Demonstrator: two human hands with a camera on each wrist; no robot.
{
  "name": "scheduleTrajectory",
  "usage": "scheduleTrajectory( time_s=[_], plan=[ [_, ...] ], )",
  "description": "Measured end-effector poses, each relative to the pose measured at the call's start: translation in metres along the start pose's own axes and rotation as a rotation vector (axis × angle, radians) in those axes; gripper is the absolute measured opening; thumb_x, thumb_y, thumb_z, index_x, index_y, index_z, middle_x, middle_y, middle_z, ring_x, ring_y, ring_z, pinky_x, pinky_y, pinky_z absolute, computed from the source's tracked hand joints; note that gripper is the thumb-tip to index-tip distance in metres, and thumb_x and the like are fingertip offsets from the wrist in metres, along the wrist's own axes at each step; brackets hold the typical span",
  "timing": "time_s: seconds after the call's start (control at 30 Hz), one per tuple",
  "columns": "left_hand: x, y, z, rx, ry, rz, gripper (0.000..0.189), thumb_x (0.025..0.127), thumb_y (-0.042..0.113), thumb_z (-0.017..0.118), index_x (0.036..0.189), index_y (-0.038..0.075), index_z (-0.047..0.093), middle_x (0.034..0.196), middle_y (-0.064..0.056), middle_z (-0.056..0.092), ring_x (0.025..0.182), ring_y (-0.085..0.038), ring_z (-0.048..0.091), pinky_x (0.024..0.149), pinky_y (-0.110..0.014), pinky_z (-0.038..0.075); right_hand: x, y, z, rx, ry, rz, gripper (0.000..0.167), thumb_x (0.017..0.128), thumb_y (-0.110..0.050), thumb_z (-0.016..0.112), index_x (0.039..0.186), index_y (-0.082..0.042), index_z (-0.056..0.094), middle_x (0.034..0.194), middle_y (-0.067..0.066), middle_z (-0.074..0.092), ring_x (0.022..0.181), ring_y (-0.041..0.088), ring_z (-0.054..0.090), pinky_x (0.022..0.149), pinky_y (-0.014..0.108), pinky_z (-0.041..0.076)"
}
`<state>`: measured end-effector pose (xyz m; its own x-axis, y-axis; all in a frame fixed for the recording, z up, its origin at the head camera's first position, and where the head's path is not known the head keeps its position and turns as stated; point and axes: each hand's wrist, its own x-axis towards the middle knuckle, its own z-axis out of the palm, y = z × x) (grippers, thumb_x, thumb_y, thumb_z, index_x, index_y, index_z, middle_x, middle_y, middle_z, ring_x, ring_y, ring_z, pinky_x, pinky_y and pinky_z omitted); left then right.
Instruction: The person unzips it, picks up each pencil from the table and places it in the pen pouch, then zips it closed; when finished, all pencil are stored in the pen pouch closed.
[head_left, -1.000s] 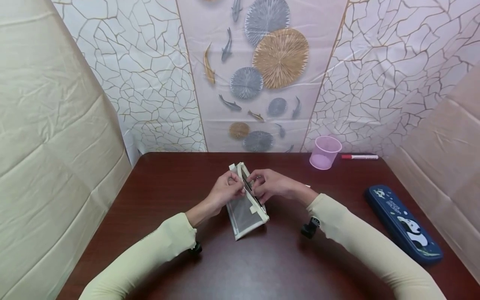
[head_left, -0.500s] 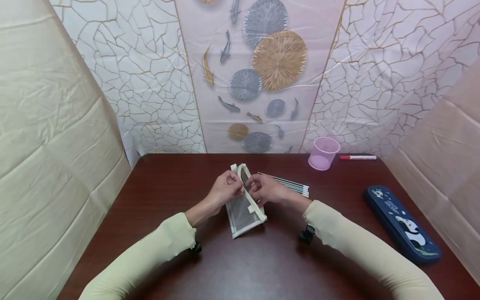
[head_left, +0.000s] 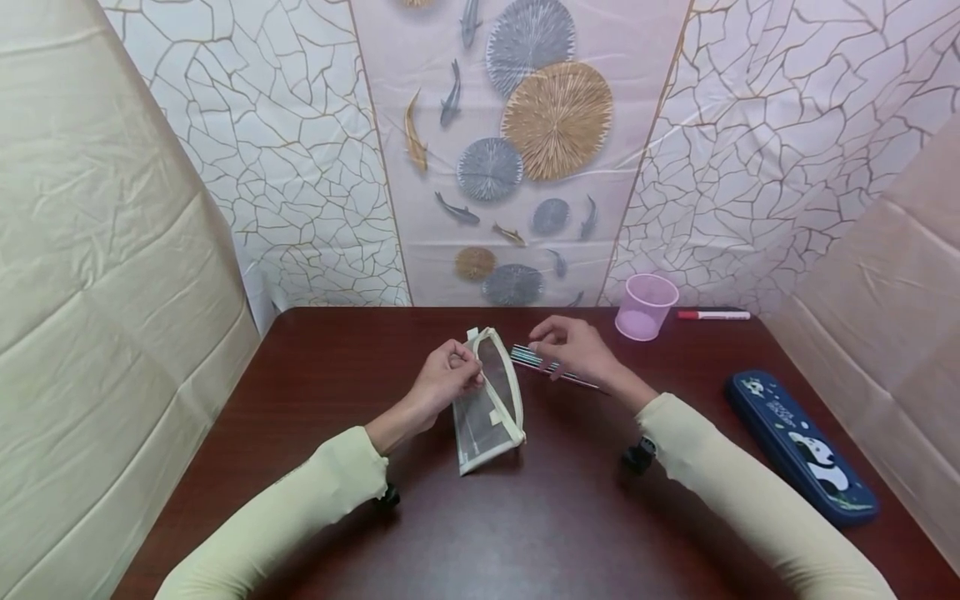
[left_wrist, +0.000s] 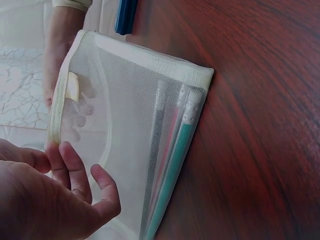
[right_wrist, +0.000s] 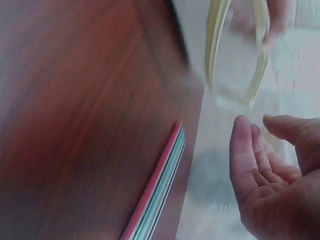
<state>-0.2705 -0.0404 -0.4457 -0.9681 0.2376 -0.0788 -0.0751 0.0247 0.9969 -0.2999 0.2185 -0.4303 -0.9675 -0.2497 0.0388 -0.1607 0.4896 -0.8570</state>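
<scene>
A mesh zip pencil pouch [head_left: 480, 421] with cream edging stands unzipped near the table's middle. At its rim, the thumb and fingers of my left hand [head_left: 442, 375] pinch the edge. Through the mesh in the left wrist view, several pencils [left_wrist: 169, 165] show at the bottom, one of them teal. My right hand [head_left: 576, 348] is just right of the pouch, over a row of loose pencils [head_left: 527, 358] on the table. In the right wrist view its fingers [right_wrist: 242, 145] are apart from the thumb with nothing between them, and the pencils [right_wrist: 160, 185] lie below, red and teal.
A pink see-through cup [head_left: 645, 310] stands at the back right, beside a white marker with a red cap [head_left: 714, 315]. Along the right edge lies a dark blue panda pencil case [head_left: 806, 450]. A patterned cloth [head_left: 487, 275] hangs behind the dark wooden table [head_left: 480, 542].
My right hand has drawn out of the pouch and moved right, over the loose pencils. The pouch's mouth now gapes wider. My left hand has kept its pinch on the rim.
</scene>
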Motion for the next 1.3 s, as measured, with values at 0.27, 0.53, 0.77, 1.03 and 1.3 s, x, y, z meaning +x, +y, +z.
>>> scheduleTrajectory(
  time_s=[0.27, 0.53, 0.77, 1.03, 1.3],
  plan=[
    [-0.001, 0.000, -0.005, -0.002, 0.029, -0.003, 0.009, 0.098, 0.002, 0.060, 0.102, 0.007, 0.054, 0.078, -0.001, 0.068, 0.074, -0.011, 0.070, 0.078, -0.030, 0.060, 0.016, 0.055, -0.037, -0.299, 0.111, -0.047, 0.023, 0.097, -0.022, 0.076, 0.114, -0.007, 0.074, 0.095, 0.014, 0.077, 0.081, 0.025, 0.072, 0.070, 0.034, 0.057],
    [0.000, -0.001, -0.007, -0.002, 0.026, -0.001, 0.008, 0.097, 0.003, 0.060, 0.101, 0.007, 0.055, 0.075, 0.001, 0.069, 0.074, -0.011, 0.070, 0.081, -0.032, 0.060, 0.022, 0.089, -0.062, -0.325, -0.044, -0.025, 0.032, 0.098, -0.024, 0.076, 0.125, -0.007, 0.074, 0.107, 0.014, 0.076, 0.098, 0.027, 0.066, 0.083, 0.033, 0.053],
    [0.001, -0.002, -0.006, -0.016, 0.035, -0.011, 0.011, 0.097, 0.001, 0.060, 0.099, 0.010, 0.054, 0.075, 0.000, 0.069, 0.073, -0.011, 0.070, 0.078, -0.030, 0.061, 0.021, 0.102, -0.068, -0.195, -0.145, -0.032, 0.031, 0.095, -0.014, 0.079, 0.124, -0.004, 0.075, 0.110, 0.018, 0.079, 0.099, 0.028, 0.068, 0.082, 0.024, 0.052],
    [0.001, -0.001, -0.005, -0.014, 0.015, -0.003, 0.008, 0.098, 0.002, 0.059, 0.101, 0.008, 0.054, 0.076, 0.001, 0.069, 0.074, -0.011, 0.070, 0.080, -0.032, 0.060, 0.028, 0.104, -0.070, -0.255, -0.175, -0.097, 0.025, 0.091, -0.009, 0.082, 0.116, -0.007, 0.080, 0.102, 0.013, 0.080, 0.090, 0.023, 0.067, 0.079, 0.023, 0.052],
    [0.000, 0.000, -0.004, -0.004, 0.010, -0.002, 0.008, 0.098, 0.002, 0.059, 0.102, 0.007, 0.054, 0.076, 0.001, 0.068, 0.074, -0.011, 0.070, 0.079, -0.031, 0.061, 0.032, 0.085, -0.063, -0.460, -0.227, -0.102, 0.022, 0.088, 0.001, 0.074, 0.101, -0.016, 0.077, 0.085, 0.004, 0.072, 0.078, 0.017, 0.062, 0.070, 0.029, 0.051]
  ],
)
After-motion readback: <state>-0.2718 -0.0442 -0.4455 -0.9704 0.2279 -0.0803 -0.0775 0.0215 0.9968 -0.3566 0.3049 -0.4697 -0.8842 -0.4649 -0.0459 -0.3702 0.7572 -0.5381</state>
